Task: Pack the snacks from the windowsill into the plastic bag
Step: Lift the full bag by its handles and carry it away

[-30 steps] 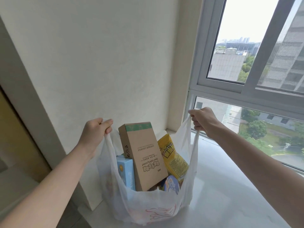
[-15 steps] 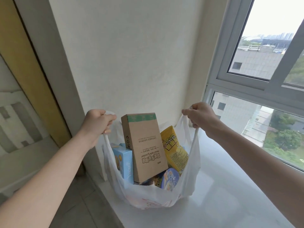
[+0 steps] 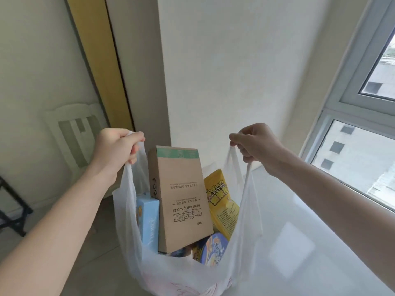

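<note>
A translucent white plastic bag (image 3: 171, 274) hangs between my hands. My left hand (image 3: 116, 149) grips its left handle and my right hand (image 3: 255, 143) grips its right handle, holding the mouth wide. Inside stands a tall brown cardboard box (image 3: 181, 199) with a green band on top. A light blue box (image 3: 147, 218) leans at its left, a yellow snack packet (image 3: 223, 204) at its right. A round blue-lidded tub (image 3: 214, 247) lies low in the bag. The bag's bottom is cut off by the frame edge.
The white windowsill (image 3: 299, 231) stretches to the right under the bag, with the window frame (image 3: 333, 107) behind it. A white wall (image 3: 235, 71) is straight ahead. A yellow door frame (image 3: 96, 60) and a black rack (image 3: 12, 210) stand at the left.
The view has swung left and down. The bag has moved left, toward the sill's edge, and both hands kept hold of the handles.
</note>
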